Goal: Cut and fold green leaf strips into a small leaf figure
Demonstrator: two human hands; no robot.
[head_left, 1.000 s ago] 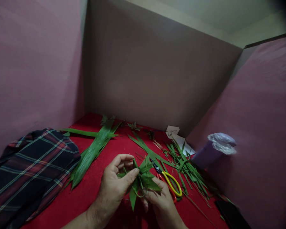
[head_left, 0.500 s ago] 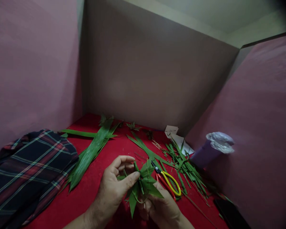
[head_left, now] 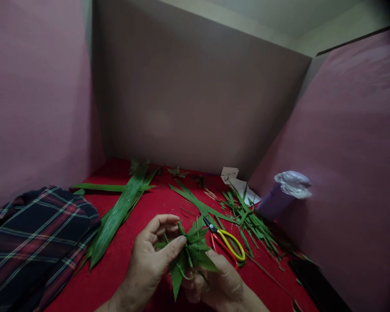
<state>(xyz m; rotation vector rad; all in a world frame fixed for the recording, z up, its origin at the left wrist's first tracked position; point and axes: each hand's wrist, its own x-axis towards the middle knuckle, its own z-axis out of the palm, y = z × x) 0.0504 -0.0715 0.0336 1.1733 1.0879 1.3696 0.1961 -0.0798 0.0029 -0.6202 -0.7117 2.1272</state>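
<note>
A star-shaped piece folded from green leaf strips (head_left: 195, 247), with pointed tips spreading outward, is between my two hands above the red cloth. My left hand (head_left: 156, 251) pinches its upper left side, thumb laid over the middle and fingers curled behind. From below right my right hand (head_left: 219, 277) grips it, the fingers partly hidden under the leaf points. Just beyond my right hand lie scissors (head_left: 225, 240) with one yellow and one red handle, their dark blades pointing away to the left.
Long green leaves (head_left: 120, 216) lie crossed at left, beside a plaid cloth (head_left: 42, 242). Cut leaf strips (head_left: 250, 216) are heaped at right near white paper (head_left: 245, 190). A purple plastic-topped object (head_left: 279, 197) and a black flat object (head_left: 315, 281) sit by the right wall.
The whole view has shifted slightly, so most things appear a little further left. Both hands keep their hold on the leaf piece with barely any change.
</note>
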